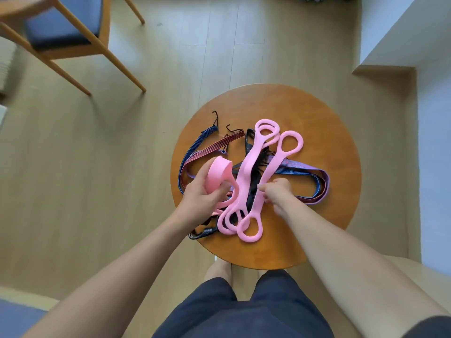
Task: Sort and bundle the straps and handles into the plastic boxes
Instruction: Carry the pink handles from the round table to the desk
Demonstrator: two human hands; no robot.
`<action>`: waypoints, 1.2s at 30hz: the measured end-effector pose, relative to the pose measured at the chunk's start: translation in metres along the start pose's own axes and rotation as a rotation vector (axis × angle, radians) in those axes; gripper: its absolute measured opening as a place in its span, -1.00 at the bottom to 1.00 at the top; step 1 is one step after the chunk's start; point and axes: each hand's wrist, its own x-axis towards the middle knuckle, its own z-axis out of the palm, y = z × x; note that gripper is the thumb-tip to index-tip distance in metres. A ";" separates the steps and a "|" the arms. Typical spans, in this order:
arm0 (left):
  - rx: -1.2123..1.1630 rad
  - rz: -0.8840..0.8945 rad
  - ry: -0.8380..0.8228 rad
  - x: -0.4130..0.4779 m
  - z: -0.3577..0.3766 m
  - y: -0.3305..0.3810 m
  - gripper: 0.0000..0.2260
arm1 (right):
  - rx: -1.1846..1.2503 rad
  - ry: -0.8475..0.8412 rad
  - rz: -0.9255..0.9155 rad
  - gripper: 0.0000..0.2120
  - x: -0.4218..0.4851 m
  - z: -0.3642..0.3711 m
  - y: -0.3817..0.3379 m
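**Surroundings.** The round wooden table [317,118] carries 1 tangled pile at its centre, which reaches toward the left and near edges. 1 wooden chair [63,28] with a blue seat pad stands well apart beyond the far-left edge, on plank flooring.

**Count and materials.**
- Pink figure-8 handles [244,172]: at least 2, smooth and rubbery, with 1 ring at either end. The left one appears doubled, so the number may be 3.
- Flat ribbed elastic straps: 1 blue strap [192,152] and 1 red strap [219,143] lie toward the left edge.
- 2 black wire hooks [215,117] show at the far ends of those straps.
- Blue-and-purple strap loops [314,179] lie toward the right edge; their number cannot be told.
- 1 black strap [252,189] runs under the pink handles, which cover most of it.
- 1 black carabiner [203,233] lies near the near edge.

**Hands.**
- Left hand [202,193]: fingers and thumb are curled round 1 rolled pink band [217,174], which is lifted over the pile's left side.
- Right hand [277,192]: fingers are curled, with thumb and forefinger pinching the middle of the right pink handle [275,164].
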 end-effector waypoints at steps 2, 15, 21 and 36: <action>-0.043 0.006 -0.013 -0.001 -0.004 0.001 -0.52 | 0.038 0.000 0.015 -0.75 -0.002 0.000 -0.004; 0.118 0.127 -0.004 0.001 -0.016 0.037 -0.70 | 0.167 -0.017 -0.241 -0.90 -0.057 -0.027 -0.003; 0.048 0.360 -0.081 -0.012 -0.025 0.097 -0.82 | 0.108 0.152 -0.543 -0.63 -0.145 -0.081 -0.028; 0.060 0.745 -0.373 -0.076 0.047 0.221 -0.69 | -0.109 0.644 -0.898 -0.77 -0.336 -0.196 0.003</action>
